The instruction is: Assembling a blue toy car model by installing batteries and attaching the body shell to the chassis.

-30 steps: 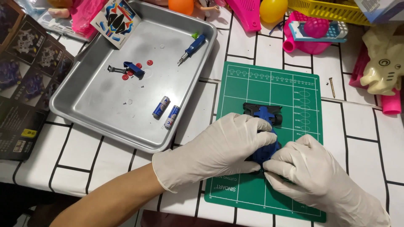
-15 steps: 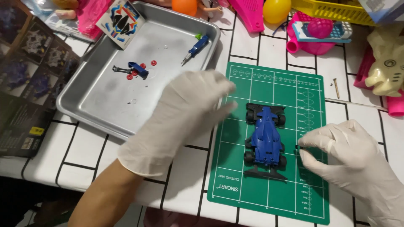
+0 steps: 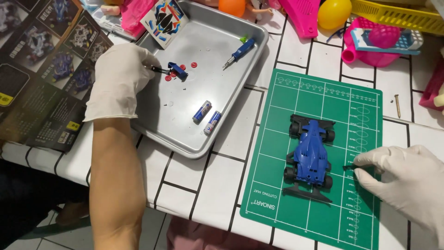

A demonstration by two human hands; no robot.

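Left gloved hand (image 3: 118, 78) pinches small black part (image 3: 158, 70) in metal tray (image 3: 217, 44). Right gloved hand (image 3: 407, 178) pinches tiny dark piece (image 3: 348, 167), just right of blue plastic toy race car (image 3: 311, 155) on green cutting mat (image 3: 277, 185).

2 gloved hands (image 3: 121, 76) (image 3: 407, 178), far apart

Toy car (image 3: 311, 155): blue body, black wheels and rear wing. Cutting mat (image 3: 277, 185): green, white grid lines. Worktop (image 3: 185, 185): white, black grid lines. Tray (image 3: 208, 60): plain silver-grey. Washers (image 3: 182, 67) in the tray: red. Two batteries (image 3: 207, 117): blue and white. Screwdriver (image 3: 240, 51): blue handle. Left hand (image 3: 118, 76) and right hand (image 3: 407, 180): white gloves. Far baskets (image 3: 393, 14): pink and yellow.
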